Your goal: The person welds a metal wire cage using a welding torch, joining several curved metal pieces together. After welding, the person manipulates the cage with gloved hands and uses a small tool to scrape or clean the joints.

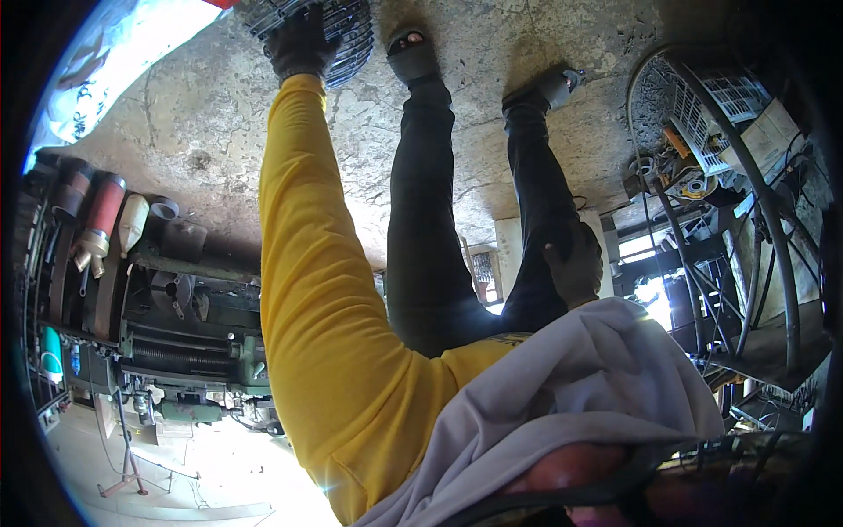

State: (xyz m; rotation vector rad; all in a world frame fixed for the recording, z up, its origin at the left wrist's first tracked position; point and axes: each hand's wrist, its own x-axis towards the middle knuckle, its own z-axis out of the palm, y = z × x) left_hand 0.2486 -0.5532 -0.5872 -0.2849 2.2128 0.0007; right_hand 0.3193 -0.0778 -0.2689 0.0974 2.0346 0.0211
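Note:
My left arm, in a yellow sleeve, stretches to the upper left. At its end my left hand [303, 46], in a dark glove, is closed on a round, dark casing with ribs like a finned motor housing [353, 39]. This casing lies on the concrete floor and is cut by the top edge. The glove covers part of it, and the fingertips are hard to make out. My right hand [575, 266] rests on my dark trouser leg [527, 189] near the knee, fingers laid over it, nothing visible in it. Pale grey cloth [562, 378] hides most of the right arm.
A lathe [180, 351] stands at left, near a red cylinder [104, 211] and a pale bottle [133, 221]. Bright sheeting [132, 66] spreads at upper left. On the right are a bent pipe frame [760, 189], a white plastic crate [733, 97] and cluttered metal parts. Worn concrete [202, 149] surrounds my sandalled feet.

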